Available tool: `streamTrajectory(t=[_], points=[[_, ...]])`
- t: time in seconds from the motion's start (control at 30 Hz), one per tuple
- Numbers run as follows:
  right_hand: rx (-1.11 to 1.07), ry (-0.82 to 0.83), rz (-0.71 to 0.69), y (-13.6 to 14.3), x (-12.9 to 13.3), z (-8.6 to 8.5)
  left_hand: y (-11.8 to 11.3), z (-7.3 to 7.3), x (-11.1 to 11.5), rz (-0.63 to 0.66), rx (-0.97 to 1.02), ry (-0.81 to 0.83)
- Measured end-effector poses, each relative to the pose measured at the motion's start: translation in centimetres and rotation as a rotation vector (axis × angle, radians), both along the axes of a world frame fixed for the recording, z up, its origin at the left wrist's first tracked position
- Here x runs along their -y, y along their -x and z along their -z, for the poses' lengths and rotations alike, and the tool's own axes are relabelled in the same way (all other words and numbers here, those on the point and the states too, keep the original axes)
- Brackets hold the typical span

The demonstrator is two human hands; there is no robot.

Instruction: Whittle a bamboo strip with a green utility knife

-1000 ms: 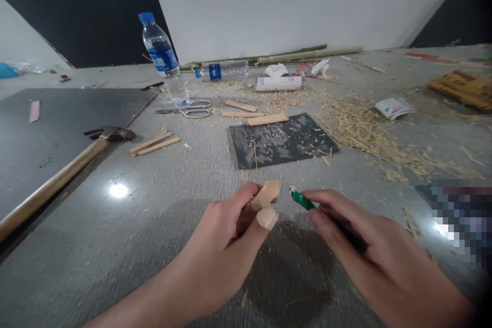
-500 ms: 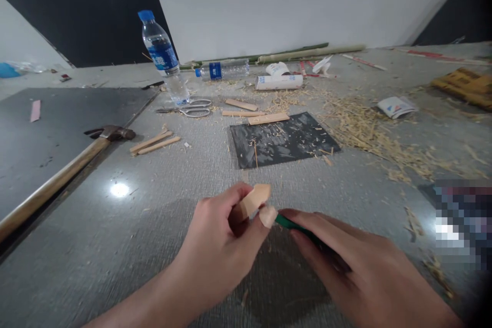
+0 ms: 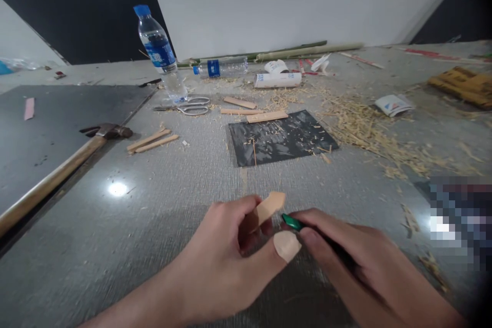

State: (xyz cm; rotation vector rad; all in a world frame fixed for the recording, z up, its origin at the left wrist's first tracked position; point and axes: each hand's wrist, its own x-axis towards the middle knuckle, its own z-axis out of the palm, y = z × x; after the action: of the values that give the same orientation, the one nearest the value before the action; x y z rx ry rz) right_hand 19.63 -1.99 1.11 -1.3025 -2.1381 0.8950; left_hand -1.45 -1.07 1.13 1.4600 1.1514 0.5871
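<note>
A pale wooden piece with a notched end lies in my left hand, its fingers curled round the wood. The left thumb, with a beige covering on its tip, stands away from the piece. My right hand is closed round a green-tipped tool, most of which is hidden by the fingers. The green end is just right of the wood, apart from it. Beyond both hands lies a dark mat with shavings on it.
A claw hammer lies at left, near wooden strips. Scissors sit beside an upright bottle; another bottle lies behind. Shavings are heaped at right, near a yellow bundle.
The left thumb has moved off the wooden piece, toward me and to the right. The wood has shifted slightly right and down. My right hand has shifted slightly right, showing the green tip.
</note>
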Motion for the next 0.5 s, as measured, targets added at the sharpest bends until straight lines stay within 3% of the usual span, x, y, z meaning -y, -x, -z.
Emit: streamTrajectory(t=[0.5], points=[[-0.082,0.081,-0.079,0.37,0.16,0.56,-0.15,0.4,-0.13,0.001,0.047,0.001]])
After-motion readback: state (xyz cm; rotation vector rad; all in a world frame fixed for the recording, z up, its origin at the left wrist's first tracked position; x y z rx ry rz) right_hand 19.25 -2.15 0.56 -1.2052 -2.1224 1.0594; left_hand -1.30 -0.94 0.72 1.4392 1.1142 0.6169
